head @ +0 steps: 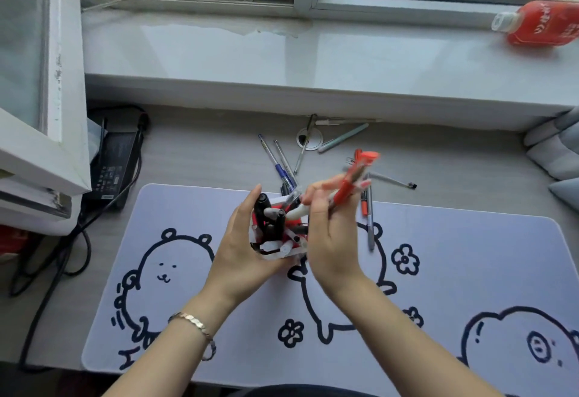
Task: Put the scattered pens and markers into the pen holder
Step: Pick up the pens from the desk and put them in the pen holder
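Nearest, your two forearms come up from the bottom edge over the desk mat [438, 271], pale lilac with black cartoon bears and flowers; a bracelet [194, 323] sits on your left wrist. Your left hand [241, 249] is cupped around the left side of the pen holder [279, 252], fingers curled against its wall, thumb up along the far edge. The holder stands on the mat, near its far edge, already crowded with black, red and white pens and markers leaning in several directions. Your right hand [329, 240] is just right of the holder, closed on a small bunch of pens; the clearest is a red marker [351, 183], tilted up and to the right with its cap end highest, blurred. How many pens are in that grip cannot be told. Just beyond your right hand, a grey pen [370, 227] and an orange-tipped pen [364, 205] lie side by side across the mat's far edge. Farther on, bare desk: two blue pens [279, 163] lie close together, a thin clear pen [302, 152] crosses a round cable grommet [310, 139], a pale green pen [344, 138] angles to the right, and a slim grey pen [394, 181] lies to the right. At far left, a black power adapter [116, 164] with cables. Farthest, the windowsill [282, 51], with a red bottle [539, 25] lying at its right end
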Available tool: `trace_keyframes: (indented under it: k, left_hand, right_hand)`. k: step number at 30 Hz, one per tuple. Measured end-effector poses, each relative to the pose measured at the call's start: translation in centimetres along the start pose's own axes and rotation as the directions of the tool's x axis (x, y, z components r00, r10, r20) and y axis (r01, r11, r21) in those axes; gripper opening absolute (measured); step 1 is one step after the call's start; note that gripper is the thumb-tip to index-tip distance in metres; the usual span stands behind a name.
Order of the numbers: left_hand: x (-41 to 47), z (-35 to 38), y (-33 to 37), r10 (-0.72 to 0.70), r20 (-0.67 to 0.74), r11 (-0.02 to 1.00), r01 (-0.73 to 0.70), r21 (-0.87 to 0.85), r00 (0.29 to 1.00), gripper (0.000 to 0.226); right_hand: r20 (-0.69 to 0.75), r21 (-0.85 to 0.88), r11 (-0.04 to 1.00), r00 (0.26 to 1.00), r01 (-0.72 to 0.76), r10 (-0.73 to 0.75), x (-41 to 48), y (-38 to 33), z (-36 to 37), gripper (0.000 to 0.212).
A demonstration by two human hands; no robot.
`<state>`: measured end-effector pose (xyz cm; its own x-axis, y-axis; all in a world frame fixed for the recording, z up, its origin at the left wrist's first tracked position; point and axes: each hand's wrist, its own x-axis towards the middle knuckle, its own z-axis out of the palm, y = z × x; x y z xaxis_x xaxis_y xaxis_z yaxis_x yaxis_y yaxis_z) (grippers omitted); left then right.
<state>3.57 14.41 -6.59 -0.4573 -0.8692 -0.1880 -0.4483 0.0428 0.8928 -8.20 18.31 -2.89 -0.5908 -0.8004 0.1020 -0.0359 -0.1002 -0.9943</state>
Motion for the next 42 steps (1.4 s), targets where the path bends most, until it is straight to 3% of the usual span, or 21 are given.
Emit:
trace_keyframes:
  k: [4,6,9,13,16,23,27,31,33,35,37,39,42]
  left_hand:
    - [0.3,0.2,-0.6,0.009,0.034,1.0,-0.009,-0.007,0.999,0.1]
    - [0.3,0.3,-1.1,0.016,0.048,0.999,-0.015,-0.033,0.999,0.101]
    - [0.3,0.3,-1.2,0.023,0.079,0.995,-0.015,-0.1,0.997,0.1]
    - [0.3,0.1,-1.2,0.03,0.053,1.0,-0.03,-0.006,0.998,0.1]
    - [0.3,0.0,-1.0,0.025,0.058,1.0,-0.026,0.007,0.998,0.099]
    - [0.1,-0.6,-0.6,0.034,0.066,0.999,-0.036,0.033,0.997,0.093]
    - [0.3,-0.6,-0.6,0.062,-0.022,0.998,-0.062,0.005,0.998,0.072]
    - [0.8,-0.7,-0.3,0.048,-0.06,0.999,-0.048,-0.01,0.997,0.057]
    - [0.9,-0.6,-0.2,0.101,-0.063,0.994,-0.098,0.041,0.993,0.052]
    - [0.8,-0.5,-0.1,0.149,-0.05,0.985,-0.144,0.092,0.988,0.051]
    - [0.6,-0.4,-0.1,0.153,-0.005,0.982,-0.151,0.112,0.988,0.053]
    - [0.6,-0.5,-0.2,0.158,0.039,0.977,-0.162,0.137,0.987,0.058]
    - [0.6,-1.0,0.0,0.14,0.071,0.979,-0.149,0.136,0.988,0.078]
  right_hand:
    - [0.074,-0.007,0.99,0.987,-0.141,0.141,-0.2,1.3,1.1,0.01]
    - [0.063,0.01,0.989,0.987,-0.148,0.147,-0.2,1.2,1.0,0.016]
    - [0.013,0.064,0.994,0.996,-0.089,0.088,-0.1,0.6,0.6,0.024]
    - [-0.06,0.163,0.986,0.997,-0.038,0.049,0.0,0.6,0.2,0.047]
    - [-0.088,0.135,0.989,0.995,0.063,-0.051,0.0,1.0,0.2,0.061]
    - [-0.135,0.137,0.975,0.979,0.174,-0.155,1.4,0.7,1.3,0.052]
    - [-0.025,0.127,0.976,0.984,0.177,-0.175,1.1,1.1,0.7,0.048]
    - [0.098,-0.007,0.984,0.979,0.178,-0.177,0.2,1.7,-1.0,0.004]
    - [0.11,-0.076,0.953,0.953,0.292,-0.283,0.0,2.3,-1.8,0.009]
    - [0.135,-0.165,0.905,0.918,0.392,-0.373,-0.2,2.9,-2.1,0.029]
    - [0.221,-0.303,0.829,0.881,0.47,-0.419,-0.5,3.4,-1.7,0.032]
    - [0.355,-0.425,0.756,0.86,0.497,-0.366,-0.4,3.5,-1.0,0.031]
    - [0.463,-0.576,0.68,0.867,0.454,-0.186,0.0,3.0,-0.5,0.051]
